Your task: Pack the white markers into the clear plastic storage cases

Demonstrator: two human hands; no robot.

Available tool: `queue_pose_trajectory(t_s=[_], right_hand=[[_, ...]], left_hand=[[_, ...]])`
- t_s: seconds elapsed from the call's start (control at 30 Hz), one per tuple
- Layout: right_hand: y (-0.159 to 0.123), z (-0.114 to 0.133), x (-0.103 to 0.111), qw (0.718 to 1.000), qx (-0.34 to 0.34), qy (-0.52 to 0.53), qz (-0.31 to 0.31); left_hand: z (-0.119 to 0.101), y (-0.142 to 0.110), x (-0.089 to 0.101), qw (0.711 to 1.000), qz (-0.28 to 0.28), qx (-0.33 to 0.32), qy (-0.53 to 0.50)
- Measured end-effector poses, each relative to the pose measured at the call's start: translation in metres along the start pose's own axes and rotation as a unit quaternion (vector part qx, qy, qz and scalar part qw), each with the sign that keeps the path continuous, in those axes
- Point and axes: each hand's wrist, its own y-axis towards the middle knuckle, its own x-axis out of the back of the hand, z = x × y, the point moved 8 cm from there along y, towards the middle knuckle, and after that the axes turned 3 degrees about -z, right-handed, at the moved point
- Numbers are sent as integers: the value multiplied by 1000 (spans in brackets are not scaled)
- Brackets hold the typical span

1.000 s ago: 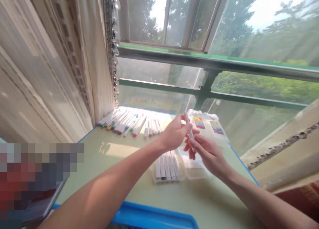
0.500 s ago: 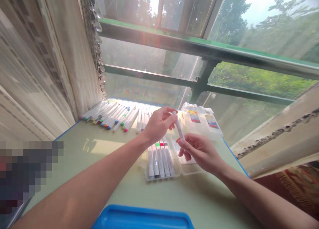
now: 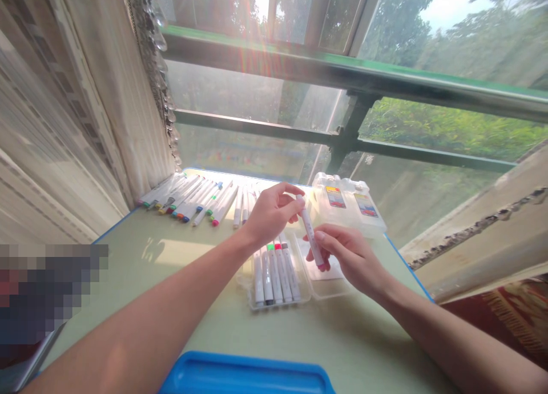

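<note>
A white marker [image 3: 310,234] with a pink lower end slants between my two hands above the table. My left hand [image 3: 276,211] pinches its upper end between thumb and fingers. Lower down, my right hand [image 3: 342,251] grips the barrel with thumb and fingertips. Beneath them lies an opened clear plastic case [image 3: 280,306]; its left half holds several white markers [image 3: 276,277] side by side, some with green, red or dark bands. The case's right half [image 3: 329,291] has a white sheet in it and is partly covered by my right hand.
Along the table's back edge lies a row of loose markers [image 3: 205,202] with coloured ends. Clear cases with labels [image 3: 351,205] stand at the back right. A blue tray [image 3: 248,374] is at the near edge. Curtains [image 3: 85,97] and a window railing [image 3: 257,60] bound the table.
My right hand has shifted its hold on the marker, and the pink end now shows below its fingers. The view has tilted and moved, so the table appears farther left.
</note>
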Motion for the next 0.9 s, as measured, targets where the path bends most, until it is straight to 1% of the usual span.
queue_pose_trajectory(t_s=[0.13, 0.37, 0.53, 0.6, 0.77, 0.83, 0.9], right_hand=[[-1, -1, -1, 1000, 0, -12, 8], [0, -4, 1, 1000, -4, -25, 2], [-2, 3, -5, 999, 12, -36, 29], [-3, 4, -7, 997, 21, -65, 38], [-5, 3, -2, 984, 35, -173, 8], [-4, 2, -3, 981, 37, -190, 17], [-4, 3, -7, 980, 38, -189, 40]], left_hand=[[1, 0, -1, 1000, 5, 6, 0], [2, 0, 0, 1000, 10, 1, 18], [4, 0, -2, 998, 17, -9, 56], [6, -1, -3, 997, 20, -15, 72], [8, -1, -6, 993, 29, -33, 111], [8, 0, -6, 992, 27, -39, 121], [9, 0, -4, 990, 18, -39, 134]])
